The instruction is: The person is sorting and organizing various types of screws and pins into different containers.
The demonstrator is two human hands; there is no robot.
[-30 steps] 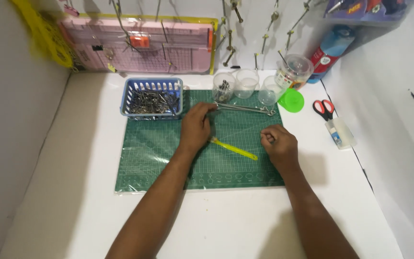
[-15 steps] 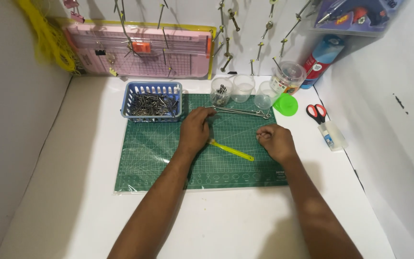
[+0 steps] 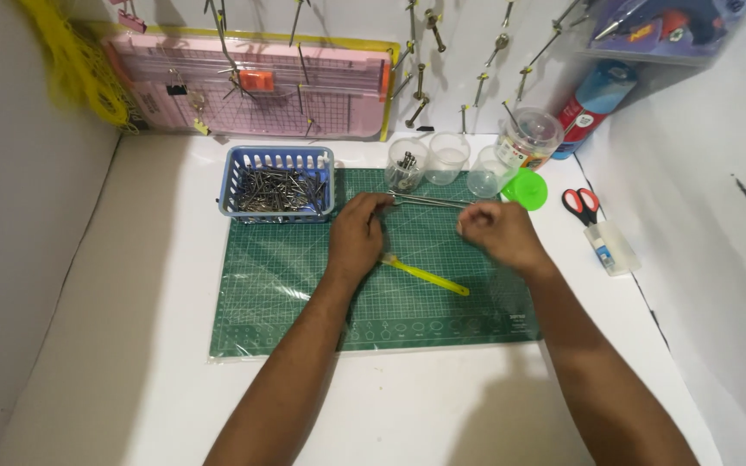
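White surface, walled on three sides, carries a green cutting mat (image 3: 304,302) at its middle. Near the mat's far edge the left hand (image 3: 357,235) pinches one end of a long thin metal rod (image 3: 429,200), while the right hand (image 3: 494,235) is curled loosely near the other end (grip unclear). Beside the left hand, a blue basket (image 3: 278,160) holds many metal pieces, so sorting looks barely begun.
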